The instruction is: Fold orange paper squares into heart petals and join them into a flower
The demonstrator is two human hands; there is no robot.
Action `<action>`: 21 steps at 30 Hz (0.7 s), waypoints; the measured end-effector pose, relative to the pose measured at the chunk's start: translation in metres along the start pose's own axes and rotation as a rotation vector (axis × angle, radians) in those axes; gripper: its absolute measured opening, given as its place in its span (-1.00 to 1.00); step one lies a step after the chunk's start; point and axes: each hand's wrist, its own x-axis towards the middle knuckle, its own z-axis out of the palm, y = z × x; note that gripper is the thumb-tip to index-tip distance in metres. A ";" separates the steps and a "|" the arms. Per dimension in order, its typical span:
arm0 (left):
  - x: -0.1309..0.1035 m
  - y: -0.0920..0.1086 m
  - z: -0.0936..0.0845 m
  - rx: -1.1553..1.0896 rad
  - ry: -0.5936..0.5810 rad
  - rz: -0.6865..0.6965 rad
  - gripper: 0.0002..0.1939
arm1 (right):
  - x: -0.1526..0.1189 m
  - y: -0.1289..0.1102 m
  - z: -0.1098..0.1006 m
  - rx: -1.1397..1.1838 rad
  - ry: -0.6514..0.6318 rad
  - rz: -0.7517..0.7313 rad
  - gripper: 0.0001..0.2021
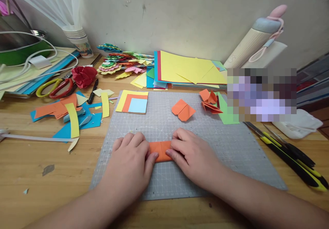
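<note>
Your bare left hand (131,160) and bare right hand (192,155) are reaching in from the near side, fingers curled rather than spread. Between them, a flat, rectangular orange paper strip (160,151) is lying on a grey, gridded cutting mat (221,157). Your left hand is pinching the strip's left end, thumb resting on top; your right hand is pinching the right end likewise. Whether fingertips are reaching underneath: cannot tell, hidden. A crease is showing near mid-strip.

To the right, a yellow-and-black utility knife (282,155) is lying beside the mat on the brown wooden table (33,174). Farther off at left, blue, orange and pale yellow paper scraps (55,108) are lying in a loose heap. Beyond your hands, a two-lobed folded orange paper piece (183,109) is sitting on the mat, apart from the strip. Layered yellow, orange and light blue paper squares (137,105) are resting at the mat's far left corner. Farthest, a yellow-topped stack of coloured paper sheets (180,66) is lying near the wall.
</note>
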 end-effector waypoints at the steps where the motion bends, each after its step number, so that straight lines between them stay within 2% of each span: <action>1: 0.001 0.000 0.000 0.004 0.003 0.003 -0.70 | 0.001 -0.001 0.000 -0.004 0.001 0.004 -0.78; 12: 0.010 -0.001 -0.006 0.056 -0.014 0.030 -0.69 | 0.006 -0.004 -0.002 -0.026 -0.039 0.092 -0.74; 21: 0.009 -0.002 -0.006 0.036 -0.004 0.052 -0.71 | 0.007 -0.004 -0.005 -0.029 -0.032 0.078 -0.71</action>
